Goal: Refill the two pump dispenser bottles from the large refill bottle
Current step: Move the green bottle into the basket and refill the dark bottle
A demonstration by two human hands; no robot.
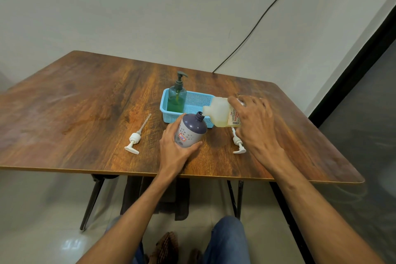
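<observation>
Wood table (85, 113): left hand (175, 148) wrapped round tilted purple bottle (190, 130), right hand (255, 122) gripping tipped refill bottle (218, 113), mouths apparently touching; pour slowly, keep necks aligned.

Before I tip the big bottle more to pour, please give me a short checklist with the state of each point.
1. Purple bottle open, pump off: ok.
2. Left hand holds the purple bottle firmly: ok.
3. Right hand grips the refill bottle, tilted on its side: ok.
4. Refill spout directly over the purple bottle's neck: cannot tell, it looks slightly beside it.
5. Liquid flowing already: cannot tell.
6. Loose pumps clear of the pour: ok.
</observation>
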